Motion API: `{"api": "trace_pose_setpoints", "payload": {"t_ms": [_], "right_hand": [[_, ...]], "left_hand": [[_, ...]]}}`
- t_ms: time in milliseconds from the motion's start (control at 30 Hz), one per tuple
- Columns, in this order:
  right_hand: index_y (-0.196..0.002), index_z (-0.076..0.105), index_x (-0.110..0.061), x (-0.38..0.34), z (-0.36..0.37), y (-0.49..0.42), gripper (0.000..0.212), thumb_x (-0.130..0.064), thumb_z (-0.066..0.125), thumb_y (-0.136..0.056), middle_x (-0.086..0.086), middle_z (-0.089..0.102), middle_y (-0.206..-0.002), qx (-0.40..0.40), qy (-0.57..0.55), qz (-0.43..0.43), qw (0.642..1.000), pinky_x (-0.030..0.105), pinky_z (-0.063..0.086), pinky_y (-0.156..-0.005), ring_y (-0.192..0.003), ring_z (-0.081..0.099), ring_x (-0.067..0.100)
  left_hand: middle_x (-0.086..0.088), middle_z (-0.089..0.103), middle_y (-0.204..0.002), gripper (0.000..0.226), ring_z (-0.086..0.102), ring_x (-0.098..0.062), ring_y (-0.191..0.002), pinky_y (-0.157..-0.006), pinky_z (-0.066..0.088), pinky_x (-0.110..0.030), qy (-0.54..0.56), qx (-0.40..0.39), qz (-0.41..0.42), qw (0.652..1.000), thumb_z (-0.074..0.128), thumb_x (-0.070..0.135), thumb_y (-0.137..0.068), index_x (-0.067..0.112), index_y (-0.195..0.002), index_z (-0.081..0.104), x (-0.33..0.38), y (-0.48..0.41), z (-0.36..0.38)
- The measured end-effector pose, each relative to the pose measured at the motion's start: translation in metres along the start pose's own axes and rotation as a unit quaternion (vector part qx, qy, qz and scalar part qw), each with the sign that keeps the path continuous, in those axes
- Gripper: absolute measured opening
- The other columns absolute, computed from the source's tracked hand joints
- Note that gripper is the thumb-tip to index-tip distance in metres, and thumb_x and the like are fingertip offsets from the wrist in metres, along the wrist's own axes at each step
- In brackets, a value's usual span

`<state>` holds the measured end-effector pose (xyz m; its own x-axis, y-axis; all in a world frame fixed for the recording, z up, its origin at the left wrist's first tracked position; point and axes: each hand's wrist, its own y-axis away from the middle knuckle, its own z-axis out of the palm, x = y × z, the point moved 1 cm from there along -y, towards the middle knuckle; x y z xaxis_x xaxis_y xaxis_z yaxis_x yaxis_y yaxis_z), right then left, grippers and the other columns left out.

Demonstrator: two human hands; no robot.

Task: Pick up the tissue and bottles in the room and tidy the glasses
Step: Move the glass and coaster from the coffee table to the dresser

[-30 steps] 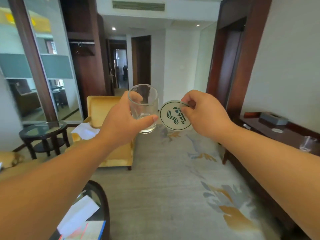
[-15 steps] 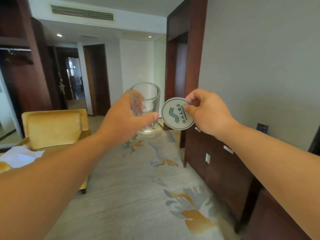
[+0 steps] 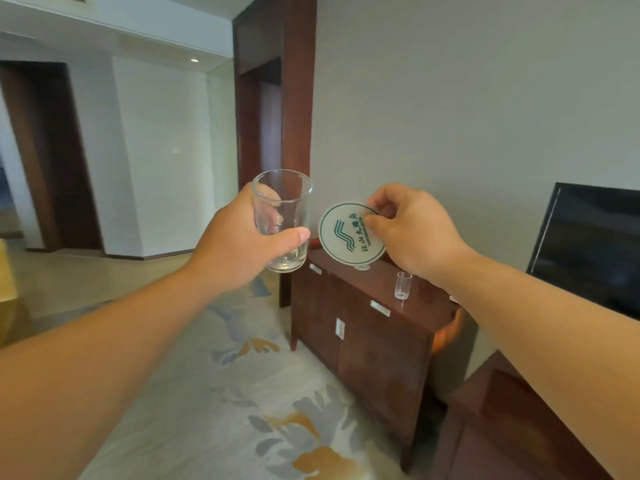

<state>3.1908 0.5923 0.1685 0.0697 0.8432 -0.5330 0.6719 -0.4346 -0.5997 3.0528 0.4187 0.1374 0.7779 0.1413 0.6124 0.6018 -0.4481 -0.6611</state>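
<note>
My left hand (image 3: 235, 244) grips a clear drinking glass (image 3: 287, 206) upright in the air, fingers wrapped round its side. Just to its right, my right hand (image 3: 412, 230) pinches the edge of a round white coaster (image 3: 346, 237) with a green logo, held facing me. A second, smaller-looking clear glass (image 3: 402, 285) stands on top of the dark wooden cabinet (image 3: 367, 341) below my right hand. No tissue or bottle shows in this view.
The cabinet stands against the grey wall on the right. A black TV screen (image 3: 588, 247) sits at the far right above a lower wooden unit (image 3: 502, 427). Patterned carpet (image 3: 221, 410) covers the floor, and a yellow chair edge (image 3: 7, 292) shows at far left.
The view has swung right: the armchair and side tables have left the frame, and the cabinet with its glass and the TV have come in. Both hands keep their holds.
</note>
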Motion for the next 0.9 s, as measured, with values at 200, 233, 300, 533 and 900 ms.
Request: {"api": "trace_pose_setpoints", "payload": {"t_ms": [200,233,300,533,900], "right_hand": [[-0.09,0.06,-0.023,0.04,0.021,-0.067,0.005,-0.018,0.06,-0.09,-0.012,0.057,-0.074,0.041,0.043,0.037,0.998,0.026,0.046,-0.062,-0.068,0.054,0.004],[-0.09,0.06,-0.023,0.049,0.025,-0.076,0.005,-0.018,0.06,-0.09,-0.012,0.056,-0.074,0.039,0.051,0.044,0.997,0.027,0.046,-0.063,-0.068,0.054,0.005],[-0.09,0.06,-0.023,0.069,0.031,-0.093,0.005,-0.018,0.06,-0.09,-0.012,0.056,-0.074,0.035,0.071,0.056,0.995,0.028,0.047,-0.064,-0.068,0.054,0.005],[-0.093,0.063,-0.02,0.159,0.045,-0.159,0.005,-0.017,0.061,-0.089,-0.008,0.061,-0.078,0.041,0.104,0.081,0.99,0.031,0.049,-0.067,-0.077,0.059,0.014],[-0.09,0.061,-0.022,0.303,0.062,-0.286,0.004,-0.018,0.061,-0.09,-0.011,0.058,-0.08,0.038,0.085,0.099,0.991,0.024,0.045,-0.063,-0.071,0.052,0.005]], "left_hand": [[0.008,0.063,-0.086,0.051,0.059,-0.001,-0.081,-0.073,0.044,-0.023,0.031,-0.047,0.032,0.998,0.07,0.057,-0.061,0.028,-0.1,0.054,-0.049,-0.084,0.049],[0.008,0.063,-0.086,0.052,0.06,-0.002,-0.082,-0.075,0.045,-0.025,0.037,-0.052,0.032,0.997,0.069,0.059,-0.06,0.027,-0.098,0.054,-0.058,-0.095,0.059],[0.006,0.063,-0.086,0.056,0.061,-0.006,-0.084,-0.077,0.047,-0.029,0.051,-0.061,0.033,0.996,0.067,0.063,-0.057,0.024,-0.095,0.055,-0.074,-0.116,0.08],[0.008,0.062,-0.086,0.05,0.06,-0.006,-0.085,-0.073,0.042,-0.025,0.075,-0.104,0.036,0.991,0.069,0.057,-0.06,0.025,-0.095,0.055,-0.121,-0.187,0.177],[0.008,0.063,-0.086,0.052,0.062,-0.011,-0.087,-0.08,0.049,-0.034,0.058,-0.109,0.031,0.992,0.066,0.062,-0.061,0.021,-0.093,0.056,-0.165,-0.313,0.311]]}}
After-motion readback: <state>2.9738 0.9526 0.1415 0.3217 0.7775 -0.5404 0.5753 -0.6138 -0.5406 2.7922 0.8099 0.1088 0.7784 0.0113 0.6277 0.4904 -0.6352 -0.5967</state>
